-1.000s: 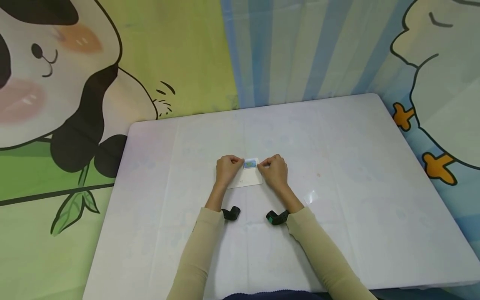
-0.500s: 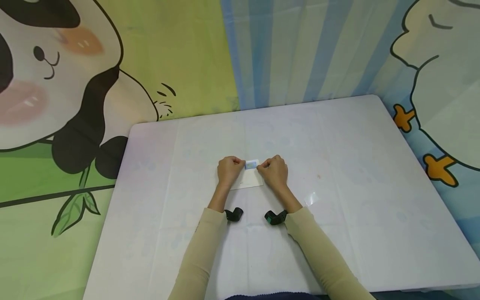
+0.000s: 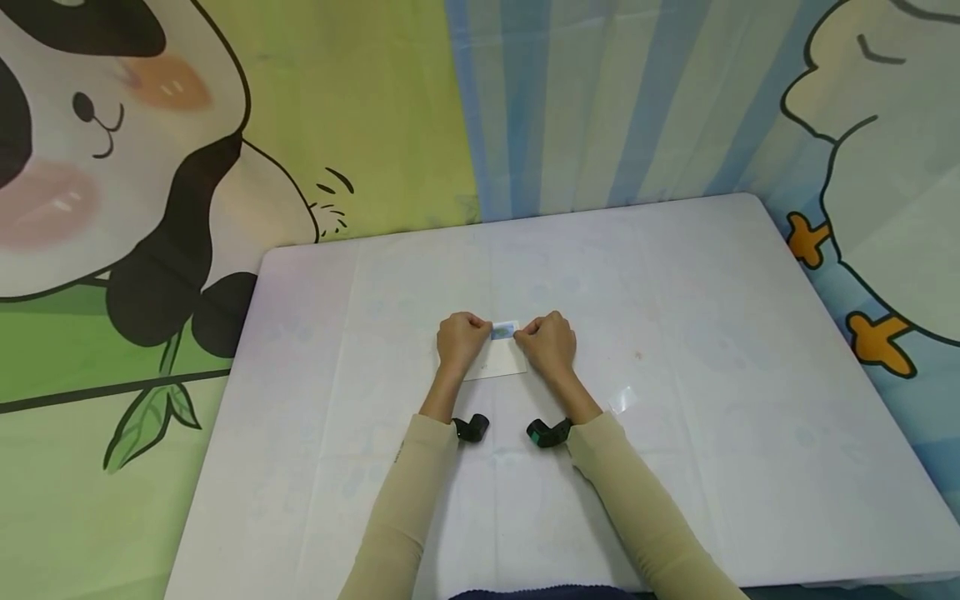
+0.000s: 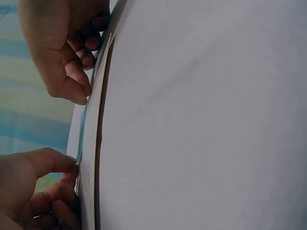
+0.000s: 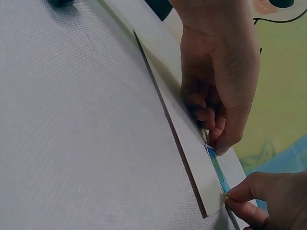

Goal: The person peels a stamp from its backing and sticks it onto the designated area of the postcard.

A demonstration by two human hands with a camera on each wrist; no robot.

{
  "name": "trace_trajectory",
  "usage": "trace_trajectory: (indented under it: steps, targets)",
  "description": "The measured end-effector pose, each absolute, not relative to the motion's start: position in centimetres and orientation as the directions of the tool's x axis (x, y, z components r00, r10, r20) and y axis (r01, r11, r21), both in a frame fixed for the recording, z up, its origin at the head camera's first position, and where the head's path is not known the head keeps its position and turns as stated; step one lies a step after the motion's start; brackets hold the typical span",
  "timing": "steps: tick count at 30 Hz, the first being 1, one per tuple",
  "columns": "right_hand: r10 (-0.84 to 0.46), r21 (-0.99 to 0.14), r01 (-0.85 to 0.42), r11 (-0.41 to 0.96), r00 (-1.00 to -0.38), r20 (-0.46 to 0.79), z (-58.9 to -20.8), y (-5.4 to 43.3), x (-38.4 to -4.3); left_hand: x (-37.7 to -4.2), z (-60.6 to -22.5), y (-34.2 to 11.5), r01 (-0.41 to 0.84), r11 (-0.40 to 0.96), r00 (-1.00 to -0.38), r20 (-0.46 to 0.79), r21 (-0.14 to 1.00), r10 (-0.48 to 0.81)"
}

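Observation:
In the head view a small rectangular blue picture piece with a white border, like a stamp or sticker, lies at the top of a white card or envelope. My left hand pinches its left end between thumb and forefinger. At the opposite end the thumb and forefinger of my right hand pinch it. Both wrist views show the blue strip stretched between the two sets of fingertips, close over the sheet. The white sheet lies on the tabletop, its upper left part covered by my left hand.
A white-covered table spreads around the hands. A clear, shiny scrap lies right of my right wrist. Black wrist cameras stick out from the beige sleeves. Cartoon-printed curtains stand behind the table.
My left hand has edged slightly right, narrowing the gap between the hands. The head view has shifted a little. Both hands keep their pinch on the blue picture piece.

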State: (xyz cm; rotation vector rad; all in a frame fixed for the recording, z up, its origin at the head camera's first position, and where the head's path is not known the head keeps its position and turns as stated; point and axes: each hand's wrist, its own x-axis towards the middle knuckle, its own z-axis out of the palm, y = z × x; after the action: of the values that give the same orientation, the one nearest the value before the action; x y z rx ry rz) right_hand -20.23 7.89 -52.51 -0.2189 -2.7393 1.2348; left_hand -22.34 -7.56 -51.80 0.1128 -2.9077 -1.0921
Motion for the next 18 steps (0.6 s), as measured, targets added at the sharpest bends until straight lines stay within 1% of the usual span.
trace_trajectory:
  steps: [10,18]
  targets:
    - [0.191,-0.756,0.091,0.648,-0.981,0.045,-52.74,7.86,-20.15,-22.20,-51.61,-7.48,-0.077,0.747,-0.996,-0.011,0.660,-0.093]
    - [0.205,-0.756,0.094,0.648,-0.977,0.054,-52.88,7.76,-20.10,-22.13,-51.70,-7.43,-0.070,0.743,-0.996,-0.003,0.666,-0.091]
